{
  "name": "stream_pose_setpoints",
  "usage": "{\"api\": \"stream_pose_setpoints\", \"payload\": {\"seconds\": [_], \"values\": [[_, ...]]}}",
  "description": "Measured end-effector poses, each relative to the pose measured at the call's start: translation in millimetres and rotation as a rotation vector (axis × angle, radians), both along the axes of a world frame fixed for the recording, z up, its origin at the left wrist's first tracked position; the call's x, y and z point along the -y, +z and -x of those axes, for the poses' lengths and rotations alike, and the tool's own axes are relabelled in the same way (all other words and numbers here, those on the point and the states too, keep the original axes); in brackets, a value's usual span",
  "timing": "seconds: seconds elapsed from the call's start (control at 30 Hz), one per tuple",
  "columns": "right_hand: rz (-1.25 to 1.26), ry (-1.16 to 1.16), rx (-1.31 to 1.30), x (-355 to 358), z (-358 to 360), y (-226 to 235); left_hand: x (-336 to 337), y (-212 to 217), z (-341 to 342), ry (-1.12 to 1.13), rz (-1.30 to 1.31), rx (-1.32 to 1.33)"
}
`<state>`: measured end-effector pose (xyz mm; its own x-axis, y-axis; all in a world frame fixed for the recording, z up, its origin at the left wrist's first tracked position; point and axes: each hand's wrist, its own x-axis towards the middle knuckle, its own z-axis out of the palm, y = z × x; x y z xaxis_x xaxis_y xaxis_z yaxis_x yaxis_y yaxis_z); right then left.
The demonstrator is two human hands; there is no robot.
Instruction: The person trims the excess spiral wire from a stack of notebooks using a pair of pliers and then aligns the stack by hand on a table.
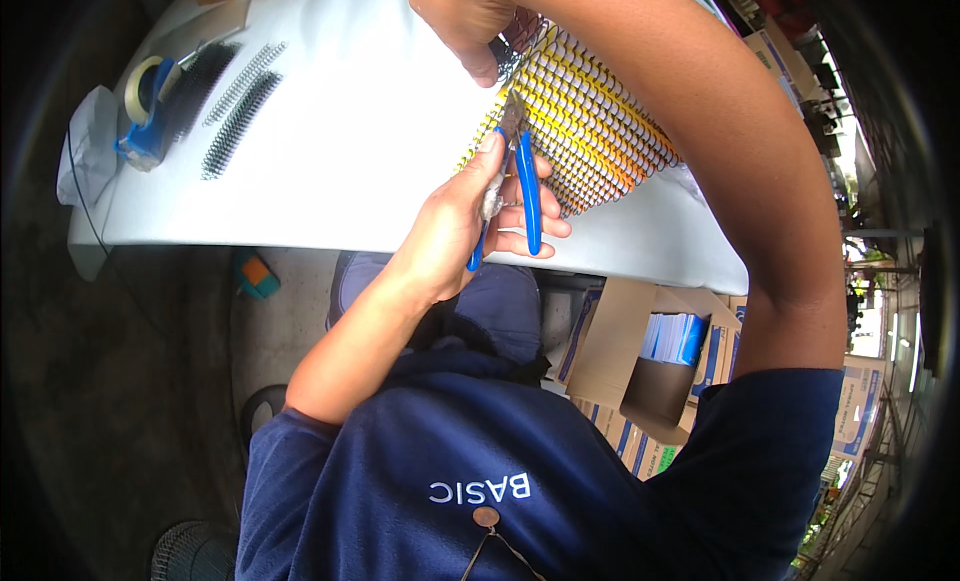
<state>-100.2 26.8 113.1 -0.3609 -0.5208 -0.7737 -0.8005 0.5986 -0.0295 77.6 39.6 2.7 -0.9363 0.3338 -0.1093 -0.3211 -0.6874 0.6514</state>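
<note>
My left hand (450, 216) holds blue-handled cutting pliers (530, 196), thumb on one side and fingers loosely behind the handles. The handles are spread apart. The metal jaws point away from me, at the left edge of a slanted stack of spiral-bound books (590, 111), which shows rows of dark coils against yellow and white. Reaching round from the right, my right hand (465, 21) bends down at the stack's far left corner. Its fingers are curled beside dark wire coils (515, 43), and what they grip is partly hidden.
Loose black spiral coils (240, 121) lie on the white table (340, 161) at left, beside a blue tape dispenser (150, 121) and a white plastic bag (90, 146). Below the table at right, an open cardboard box (610, 356) contains blue-and-white items. More cartons stand around it.
</note>
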Motion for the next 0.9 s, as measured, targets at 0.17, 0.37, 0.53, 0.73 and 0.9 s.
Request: {"api": "stream_pose_setpoints", "payload": {"seconds": [0.17, 0.37, 0.53, 0.73, 0.9], "values": [[0.024, -0.012, 0.020, -1, 2, 4, 0, 0, 2, 0.024, 0.000, 0.009], [0.041, -0.018, 0.025, -4, 3, 6, 7, -4, -3, -0.048, 0.106, -0.037], [0.055, -0.019, 0.021, -7, 1, 3, 0, 9, -3, -0.009, 0.002, 0.001], [0.056, -0.013, 0.015, -6, 0, 3, 5, 12, 4, -0.041, -0.011, -0.016], [0.054, -0.011, 0.010, -4, 2, 5, 3, 10, 6, -0.024, -0.034, -0.018]]}}
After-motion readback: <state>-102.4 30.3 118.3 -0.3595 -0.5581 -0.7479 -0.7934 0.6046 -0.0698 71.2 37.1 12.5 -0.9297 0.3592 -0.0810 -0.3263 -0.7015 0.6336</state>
